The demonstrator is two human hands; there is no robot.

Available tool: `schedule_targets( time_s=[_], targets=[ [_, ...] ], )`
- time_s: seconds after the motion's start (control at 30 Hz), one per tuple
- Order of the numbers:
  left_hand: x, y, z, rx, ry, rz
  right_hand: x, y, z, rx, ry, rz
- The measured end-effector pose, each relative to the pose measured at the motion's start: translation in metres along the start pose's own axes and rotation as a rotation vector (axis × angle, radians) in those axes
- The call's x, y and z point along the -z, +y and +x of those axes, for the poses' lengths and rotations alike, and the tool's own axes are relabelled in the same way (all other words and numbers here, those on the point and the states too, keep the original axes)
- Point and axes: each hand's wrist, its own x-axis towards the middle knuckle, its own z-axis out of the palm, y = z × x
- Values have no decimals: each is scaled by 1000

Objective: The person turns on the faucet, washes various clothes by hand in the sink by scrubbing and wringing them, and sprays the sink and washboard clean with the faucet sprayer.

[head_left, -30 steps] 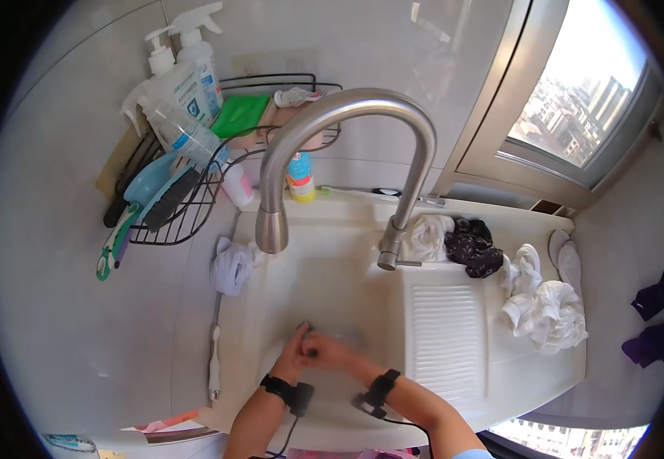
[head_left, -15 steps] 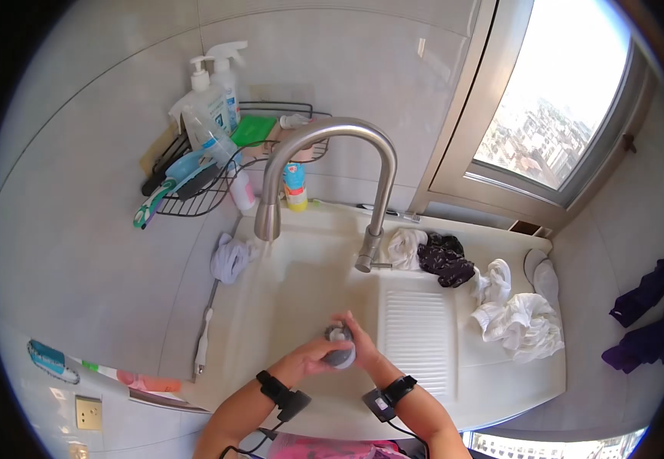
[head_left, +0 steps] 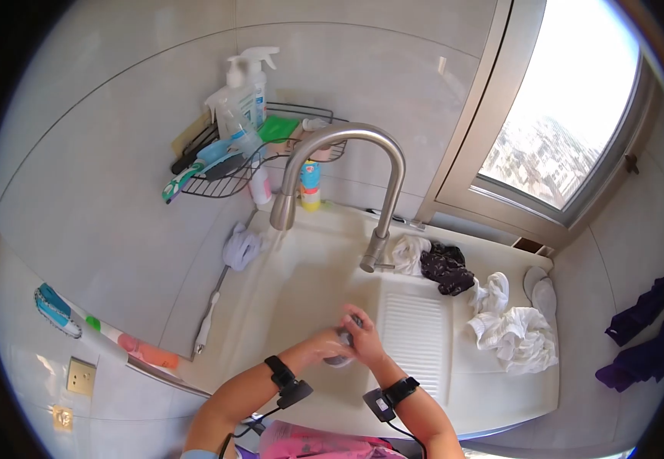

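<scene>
My left hand [head_left: 326, 346] and my right hand [head_left: 362, 338] are pressed together over the sink basin [head_left: 271, 306], at its front right. Both are closed around a bunched grey cloth [head_left: 337, 360], which shows below and between the fingers. Its exact kind is hidden by my hands. The curved metal faucet [head_left: 347, 130] arches over the basin, its spout well above and to the left of my hands. Just right of my right hand lies the ribbed washboard part [head_left: 416, 336] of the sink.
White cloths [head_left: 512, 336] and a dark patterned cloth [head_left: 447, 268] lie on the right ledge. A pale lilac cloth bundle [head_left: 242, 246] sits at the left rim, near a white-handled brush [head_left: 208, 321]. The wire rack [head_left: 217, 187] holds bottles and brushes. A window [head_left: 554, 107] is at upper right.
The view has shifted slightly. My hands have turned and closed further over the grey cloth, so less of it shows; the right fingers now bend over its top.
</scene>
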Motion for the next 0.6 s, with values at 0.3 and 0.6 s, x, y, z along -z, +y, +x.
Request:
schedule_targets(
  time_s=[0.3, 0.6],
  targets=[
    [-12, -22, 8, -42, 332, 815, 19, 40, 28, -220, 82, -41],
    [139, 29, -47, -10, 1109, 1338, 93, 53, 23, 213, 128, -1055]
  ],
)
